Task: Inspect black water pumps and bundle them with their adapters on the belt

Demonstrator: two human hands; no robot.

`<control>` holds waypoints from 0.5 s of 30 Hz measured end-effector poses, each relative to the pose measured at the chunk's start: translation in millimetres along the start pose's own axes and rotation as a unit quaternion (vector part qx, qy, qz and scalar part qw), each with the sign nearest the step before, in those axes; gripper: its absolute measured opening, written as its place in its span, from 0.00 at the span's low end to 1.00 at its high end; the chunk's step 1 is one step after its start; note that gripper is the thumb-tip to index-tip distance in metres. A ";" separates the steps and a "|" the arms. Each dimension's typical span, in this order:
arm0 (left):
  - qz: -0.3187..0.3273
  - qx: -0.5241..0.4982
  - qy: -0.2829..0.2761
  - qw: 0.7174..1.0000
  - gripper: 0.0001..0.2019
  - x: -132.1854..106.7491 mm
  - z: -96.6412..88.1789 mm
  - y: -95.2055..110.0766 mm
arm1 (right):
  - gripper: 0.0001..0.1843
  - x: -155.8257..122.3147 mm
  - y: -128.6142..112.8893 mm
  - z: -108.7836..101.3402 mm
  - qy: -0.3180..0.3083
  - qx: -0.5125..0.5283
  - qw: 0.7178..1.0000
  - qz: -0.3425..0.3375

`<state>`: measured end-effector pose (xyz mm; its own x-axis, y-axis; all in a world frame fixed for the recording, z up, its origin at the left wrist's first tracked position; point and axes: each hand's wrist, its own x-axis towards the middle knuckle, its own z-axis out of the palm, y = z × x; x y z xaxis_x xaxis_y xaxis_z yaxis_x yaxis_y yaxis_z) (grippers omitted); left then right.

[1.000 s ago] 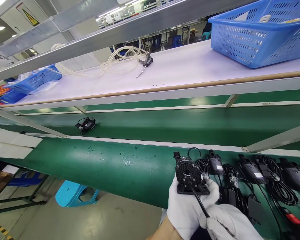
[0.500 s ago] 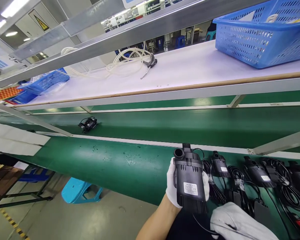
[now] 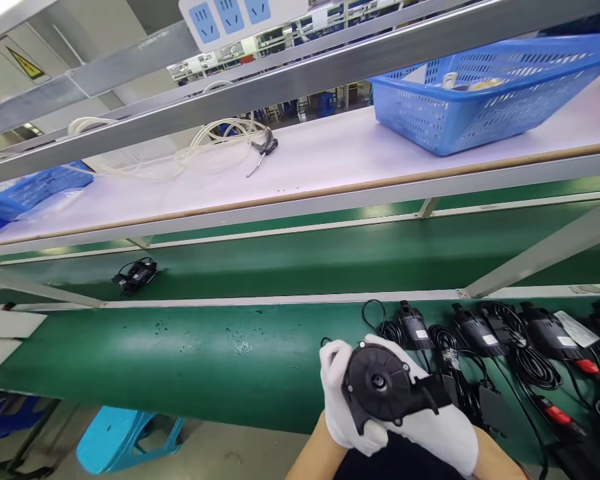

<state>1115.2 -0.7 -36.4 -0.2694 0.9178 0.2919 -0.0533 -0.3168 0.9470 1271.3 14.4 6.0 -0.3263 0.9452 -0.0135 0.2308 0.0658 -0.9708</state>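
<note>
A black pump is held up over the near edge of the green bench, its round face towards me, with a hub in the middle and small screws around the rim. My left hand, in a white glove, is closed on the pump's left side, thumb across its lower edge. My right hand, also gloved in white, grips it from the right and behind, with fingers showing over the top. The pump hides part of both hands. Just right of them lies another black pump with a coiled cable.
Several more labelled pumps, cables and red-ended connectors crowd the bench's right side. Above runs a white shelf with a blue basket and a screwdriver-like tool. A slanted post stands at right. A blue stool is lower left.
The pump has turned from its labelled side to its round face. My right hand has come up from the lower right onto it. The view has shifted right.
</note>
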 end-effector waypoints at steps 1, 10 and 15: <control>0.017 0.018 0.019 1.000 0.41 -3.2 -2.6 -7.6 | 0.39 -0.1 0.6 -2.6 -0.005 0.019 1.000 -0.006; 0.080 0.079 0.078 0.991 0.36 -13.9 -2.6 -25.5 | 0.44 7.9 9.3 -17.4 -0.086 0.052 0.995 -0.014; 0.066 0.083 0.065 0.992 0.36 -15.3 2.5 -24.3 | 0.45 8.7 12.3 -17.8 -0.100 0.086 0.991 0.018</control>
<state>1123.0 -6.4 -63.5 -0.3860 0.8287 0.4052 0.1470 -0.3784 0.9139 1287.7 29.1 -1.8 -0.4990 0.8630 -0.0793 0.0920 -0.0382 -0.9950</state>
